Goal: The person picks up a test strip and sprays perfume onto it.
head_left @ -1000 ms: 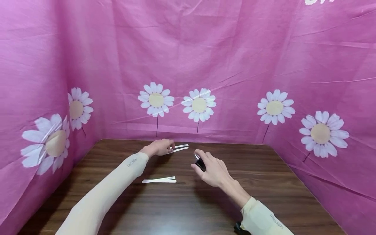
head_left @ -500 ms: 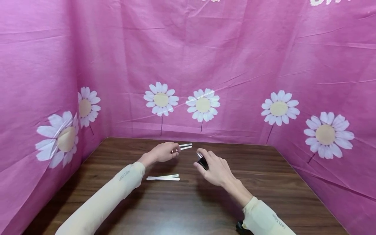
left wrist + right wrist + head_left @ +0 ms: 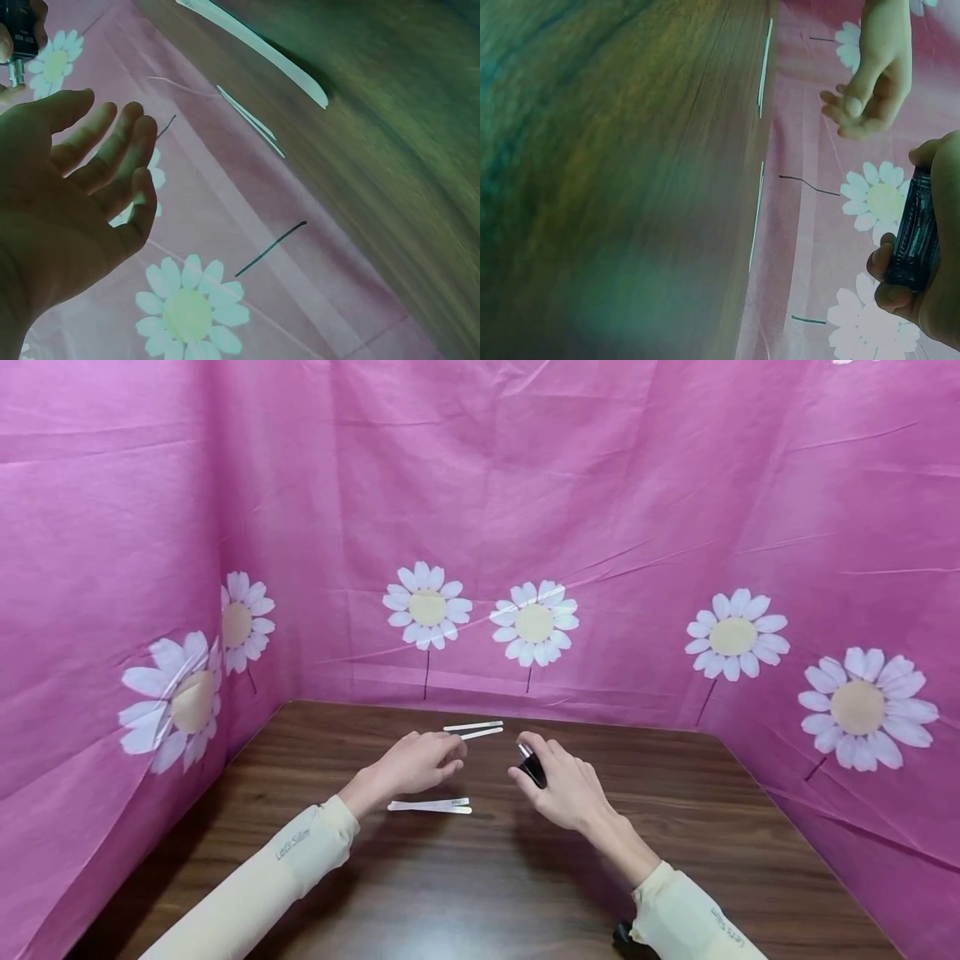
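Note:
Over the table, between two groups of flat white sticks, hovers my left hand (image 3: 420, 764). Its fingers are loosely bent, and the left wrist view shows the palm (image 3: 67, 195) with nothing in it. The rear sticks (image 3: 480, 725) lie just beyond its fingertips, almost side by side. Nearer me, the front sticks (image 3: 429, 806) lie partly overlapped, with small print at one end. To the right, my right hand (image 3: 570, 789) grips a small black block-shaped thing (image 3: 533, 768) with a silver end, raised above the table. Its exact kind is unclear; fingers cover part of it (image 3: 915, 232).
A dark brown wood-grain table (image 3: 465, 885) lies under both hands. Pink cloth (image 3: 480, 485) printed with white daisies hangs at the back and both sides. A black item (image 3: 628, 939), partly hidden, shows by the right sleeve.
My left hand has drawn back towards me from the rear sticks, which now show more fully. My right hand keeps its grip on the black thing. The head view has shifted slightly.

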Available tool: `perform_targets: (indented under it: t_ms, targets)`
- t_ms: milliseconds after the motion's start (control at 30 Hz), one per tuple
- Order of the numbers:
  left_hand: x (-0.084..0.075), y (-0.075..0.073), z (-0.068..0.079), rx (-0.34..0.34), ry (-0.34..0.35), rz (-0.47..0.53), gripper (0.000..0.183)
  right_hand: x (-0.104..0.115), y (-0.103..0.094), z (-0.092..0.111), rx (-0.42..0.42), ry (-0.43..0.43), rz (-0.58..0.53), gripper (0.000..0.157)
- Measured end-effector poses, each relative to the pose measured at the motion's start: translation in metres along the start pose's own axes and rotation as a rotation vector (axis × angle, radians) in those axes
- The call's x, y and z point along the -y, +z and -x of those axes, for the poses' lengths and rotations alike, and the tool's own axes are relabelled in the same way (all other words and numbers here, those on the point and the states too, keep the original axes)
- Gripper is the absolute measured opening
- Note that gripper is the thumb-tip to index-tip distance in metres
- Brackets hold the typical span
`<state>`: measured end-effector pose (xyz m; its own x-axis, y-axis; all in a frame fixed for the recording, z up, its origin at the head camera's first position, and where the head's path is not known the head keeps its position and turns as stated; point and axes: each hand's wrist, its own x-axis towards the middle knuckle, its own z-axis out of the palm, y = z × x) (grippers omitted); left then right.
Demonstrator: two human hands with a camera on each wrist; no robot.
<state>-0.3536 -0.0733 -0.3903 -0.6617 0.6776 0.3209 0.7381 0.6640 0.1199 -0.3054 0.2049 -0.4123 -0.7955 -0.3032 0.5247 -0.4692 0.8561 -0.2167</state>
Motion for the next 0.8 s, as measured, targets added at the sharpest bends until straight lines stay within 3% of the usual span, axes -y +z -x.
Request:
perform_targets:
  t_ms: [167, 300, 500, 800]
  targets:
    - [-0.002, -0.002, 0.013, 0.042, -0.011, -0.019, 0.015, 0.0, -0.002, -0.001, 0.009, -0.001, -0.008, 0.05]
    - [0.001, 0.0, 0.023, 0.091, -0.042, 0.028, 0.013, 0.001, -0.003, -0.001, 0.008, 0.005, -0.014, 0.049]
    - [0.007, 0.006, 0.029, 0.203, -0.067, 0.088, 0.016, 0.0, -0.005, -0.003, -0.026, 0.001, -0.017, 0.049]
    - [0.015, 0.012, 0.032, 0.298, -0.1, 0.068, 0.02, 0.0, -0.001, -0.001, -0.019, -0.009, -0.017, 0.048]
